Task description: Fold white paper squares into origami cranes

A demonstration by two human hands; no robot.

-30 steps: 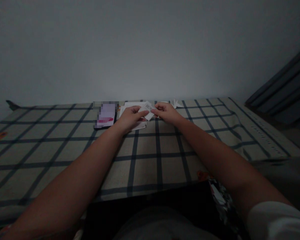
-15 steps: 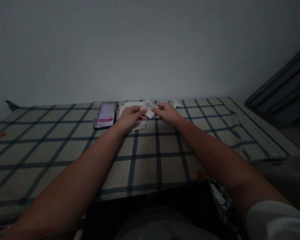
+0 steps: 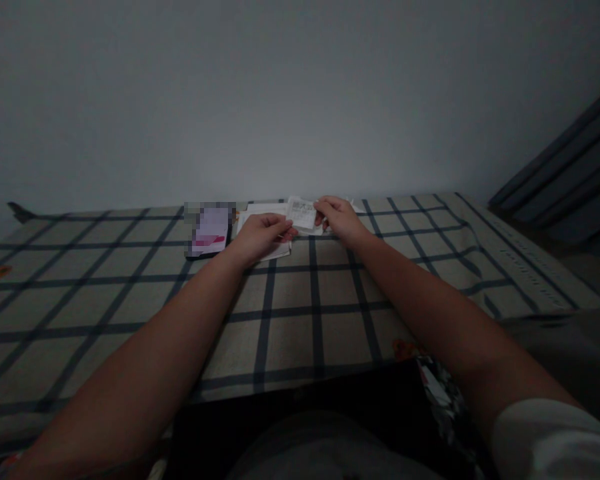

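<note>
A small white paper slip (image 3: 301, 213) with dark print is held up between my two hands near the far edge of the table. My right hand (image 3: 341, 219) pinches its right edge between thumb and fingers. At its lower left corner, my left hand (image 3: 261, 235) has thumb and fingers closed on the slip. White papers (image 3: 279, 252) lie flat under and behind my left hand, partly hidden by it. Some crumpled white paper (image 3: 359, 207) shows just beyond my right hand.
A phone (image 3: 211, 230) with a lit screen, partly blurred out, lies left of my left hand. The table wears a checked cloth (image 3: 290, 313). A plain wall (image 3: 300, 100) rises behind it, and a dark curtain (image 3: 560, 180) hangs at the right.
The slip has turned from a slanted, diamond-like position to a nearly level one. My right hand has shifted slightly to the right and up along its edge; my left hand has barely moved.
</note>
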